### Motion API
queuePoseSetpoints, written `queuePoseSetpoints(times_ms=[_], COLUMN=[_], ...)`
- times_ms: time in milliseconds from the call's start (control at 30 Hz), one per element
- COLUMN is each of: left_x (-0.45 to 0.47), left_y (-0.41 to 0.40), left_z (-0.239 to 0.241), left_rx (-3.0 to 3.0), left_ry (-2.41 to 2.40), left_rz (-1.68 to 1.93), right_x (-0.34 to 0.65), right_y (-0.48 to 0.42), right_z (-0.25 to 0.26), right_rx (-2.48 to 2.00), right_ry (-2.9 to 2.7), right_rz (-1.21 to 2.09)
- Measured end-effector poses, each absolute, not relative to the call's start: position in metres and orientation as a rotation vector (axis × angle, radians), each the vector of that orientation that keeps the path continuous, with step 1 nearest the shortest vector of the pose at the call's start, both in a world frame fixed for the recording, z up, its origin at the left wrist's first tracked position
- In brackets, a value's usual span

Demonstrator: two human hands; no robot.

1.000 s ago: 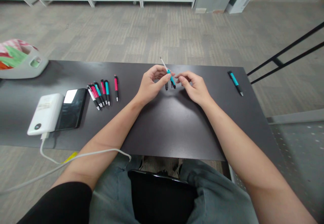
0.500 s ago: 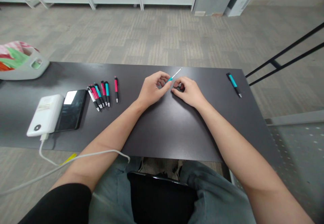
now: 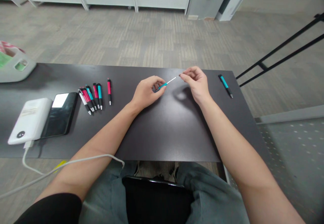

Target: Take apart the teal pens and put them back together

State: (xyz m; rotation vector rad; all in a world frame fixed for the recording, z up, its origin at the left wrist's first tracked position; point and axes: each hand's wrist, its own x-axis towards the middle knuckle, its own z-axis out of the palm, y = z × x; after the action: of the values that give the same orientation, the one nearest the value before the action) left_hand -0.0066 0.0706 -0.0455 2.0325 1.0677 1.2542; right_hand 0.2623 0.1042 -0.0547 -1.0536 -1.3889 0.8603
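Observation:
My left hand (image 3: 146,91) is closed around a teal pen barrel (image 3: 162,86). A thin white refill (image 3: 172,79) sticks out of the barrel's end, slanting up to the right. At the refill's tip, thumb and fingers of my right hand (image 3: 197,84) are pinched together. Whether they grip the tip itself or a small part on it is too small to tell. Both hands are just above the dark table (image 3: 162,129). Off to the right lies a teal and black pen (image 3: 225,85), apart from my right hand.
Left of my hands lies a group of several pens (image 3: 91,97), with a pink pen (image 3: 109,91) beside it. Further left are a black phone (image 3: 59,116) and a white power bank (image 3: 30,121), whose cable (image 3: 83,161) crosses my left forearm. A white basket (image 3: 17,70) stands at the far left.
My right hand has moved up and to the right, to the refill's tip. The pen in my left hand now points at a flatter angle. The view has shifted slightly right.

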Motion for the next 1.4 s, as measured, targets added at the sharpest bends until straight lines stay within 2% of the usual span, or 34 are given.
queuePoseSetpoints(times_ms=[833, 1400], left_x=[-0.005, -0.004], left_y=[0.070, 0.070], left_z=[-0.046, -0.046], left_rx=[2.059, 2.033], left_ry=[1.049, 1.049], left_rz=[1.262, 1.252], right_x=[0.257, 0.261], right_y=[0.096, 0.101], right_z=[-0.047, -0.052], right_rx=[-1.026, -1.033], right_ry=[-1.389, -1.411], right_rz=[0.952, 0.877])
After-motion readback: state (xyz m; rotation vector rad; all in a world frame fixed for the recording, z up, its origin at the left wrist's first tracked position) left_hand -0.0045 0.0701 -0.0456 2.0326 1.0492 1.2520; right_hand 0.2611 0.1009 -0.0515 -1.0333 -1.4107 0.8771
